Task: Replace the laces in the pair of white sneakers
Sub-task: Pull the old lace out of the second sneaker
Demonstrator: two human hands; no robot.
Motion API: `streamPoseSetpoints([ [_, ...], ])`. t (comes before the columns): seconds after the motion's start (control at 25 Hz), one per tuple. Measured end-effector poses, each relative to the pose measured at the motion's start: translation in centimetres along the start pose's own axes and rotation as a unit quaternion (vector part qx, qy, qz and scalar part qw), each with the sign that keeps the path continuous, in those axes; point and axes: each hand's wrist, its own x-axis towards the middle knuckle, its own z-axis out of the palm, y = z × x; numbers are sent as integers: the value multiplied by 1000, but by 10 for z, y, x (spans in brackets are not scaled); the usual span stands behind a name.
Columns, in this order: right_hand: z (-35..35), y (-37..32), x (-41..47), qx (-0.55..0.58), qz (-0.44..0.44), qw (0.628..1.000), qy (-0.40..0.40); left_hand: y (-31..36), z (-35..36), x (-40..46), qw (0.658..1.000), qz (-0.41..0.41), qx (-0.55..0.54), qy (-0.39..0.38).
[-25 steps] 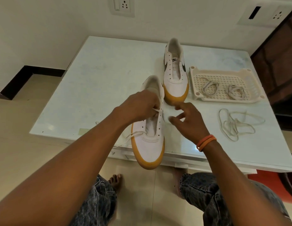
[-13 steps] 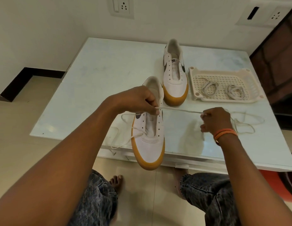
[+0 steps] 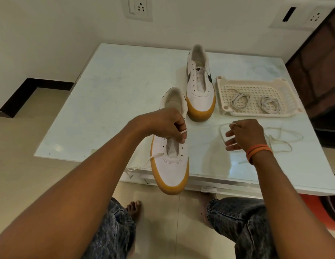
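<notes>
The near sneaker (image 3: 170,165) overhangs the table (image 3: 110,101) edge, its lace (image 3: 144,163) trailing left. The left hand (image 3: 166,126) pinches that lace at the eyelets. The right hand (image 3: 245,135), fingers spread, hooks a loose lace (image 3: 282,139). Beyond stand the second sneaker (image 3: 199,85) and a tray (image 3: 256,98) of coiled laces (image 3: 239,98).

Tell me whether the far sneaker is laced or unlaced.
Unlaced. The far sneaker stands on the table with bare eyelets and its tongue exposed; no lace crosses it.
</notes>
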Motion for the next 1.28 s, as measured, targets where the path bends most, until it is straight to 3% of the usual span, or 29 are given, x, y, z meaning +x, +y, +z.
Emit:
streamPoseSetpoints([
  [0.08,3,2,-5,-82,-9,995,-49,5,2,1,997,19,-69,22],
  [0.16,11,-3,-12,-152,-121,972,-134,12,8,3,990,42,-132,21],
  [0.24,15,-13,-21,-128,-196,949,-213,18,16,4,989,57,-138,-5],
  [0.32,19,-14,-24,-125,-210,938,-247,18,19,5,989,51,-135,-17],
  [0.44,26,-1,-22,-190,-219,942,-166,12,8,6,992,21,-86,90],
  [0.56,34,1,-25,-219,-353,908,-48,0,2,7,969,-4,37,243],
  [0.64,48,0,-39,-209,-421,880,-59,-7,1,6,961,-10,43,274],
  [0.72,69,5,-58,-266,-433,857,-86,-8,-1,0,962,3,70,264],
  [0.8,87,14,-72,-363,-418,831,-63,-10,-3,-9,953,16,147,264],
  [0.88,96,18,-80,-384,-407,828,-38,-19,1,-20,954,-12,191,230],
  [1.0,97,3,-81,-320,-347,880,-53,-30,15,-27,978,-13,146,145],
  [1.08,96,-8,-84,-240,-268,932,-41,-33,19,-32,984,12,79,161],
  [1.16,86,-5,-82,-83,-162,983,-10,-36,18,-35,982,21,44,181],
  [1.28,54,18,-82,153,-20,987,47,-38,16,-35,984,26,28,176],
])
